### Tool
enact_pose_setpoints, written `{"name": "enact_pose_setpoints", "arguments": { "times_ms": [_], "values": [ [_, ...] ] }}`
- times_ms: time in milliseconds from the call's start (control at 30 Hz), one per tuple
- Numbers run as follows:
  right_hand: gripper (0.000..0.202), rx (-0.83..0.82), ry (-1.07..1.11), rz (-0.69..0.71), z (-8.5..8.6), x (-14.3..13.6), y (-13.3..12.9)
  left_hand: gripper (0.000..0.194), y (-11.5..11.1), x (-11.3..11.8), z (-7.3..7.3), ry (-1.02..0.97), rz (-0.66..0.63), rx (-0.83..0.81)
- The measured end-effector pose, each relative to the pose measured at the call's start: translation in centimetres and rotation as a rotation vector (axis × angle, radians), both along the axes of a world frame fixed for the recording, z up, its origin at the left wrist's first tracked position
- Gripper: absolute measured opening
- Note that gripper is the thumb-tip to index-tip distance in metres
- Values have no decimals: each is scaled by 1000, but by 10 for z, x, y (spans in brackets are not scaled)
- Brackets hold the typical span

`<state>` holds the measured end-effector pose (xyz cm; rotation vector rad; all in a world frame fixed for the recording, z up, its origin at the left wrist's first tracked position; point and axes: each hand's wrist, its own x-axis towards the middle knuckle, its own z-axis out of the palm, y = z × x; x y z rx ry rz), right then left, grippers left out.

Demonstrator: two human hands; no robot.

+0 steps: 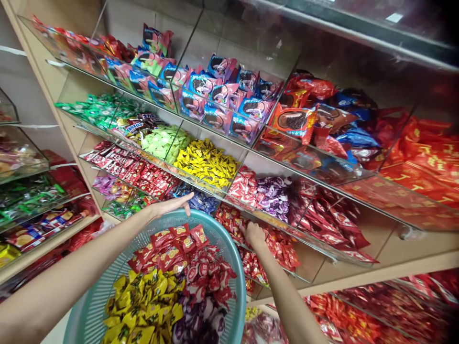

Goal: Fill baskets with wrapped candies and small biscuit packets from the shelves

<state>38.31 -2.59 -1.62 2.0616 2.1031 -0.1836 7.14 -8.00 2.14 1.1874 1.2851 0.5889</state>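
A teal plastic basket [234, 267] holds red square packets [172, 251], yellow-wrapped candies [143, 306], red-and-white twisted candies [208, 272] and purple ones [199, 322]. My left hand [174, 206] reaches over the basket's far rim with its fingers stretched toward the blue candies [201, 200] on the shelf. At a lower compartment of red packets [229, 220], just right of the basket, is my right hand [254, 235]. Its fingers are bent at the packets, and their tips are mostly hidden.
Tilted shelves with clear dividers [276, 110] rise in front, holding blue-pink cookie packs [218, 91], yellow candies [206, 162] and green ones [100, 110]. A wooden shelf edge [380, 274] runs at the lower right. Another shelf unit stands at the left.
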Motion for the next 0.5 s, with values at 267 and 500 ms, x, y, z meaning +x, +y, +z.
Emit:
{"name": "enact_pose_setpoints", "arguments": {
  "times_ms": [267, 500],
  "values": [
    [60, -118, 45, -144, -39, -1, 22, 67, 1, -1, -4, 23, -5, 23],
    [35, -59, 160, -81, -30, 20, 18, 71, 1, 1, -5, 58, -2, 14]
  ]
}}
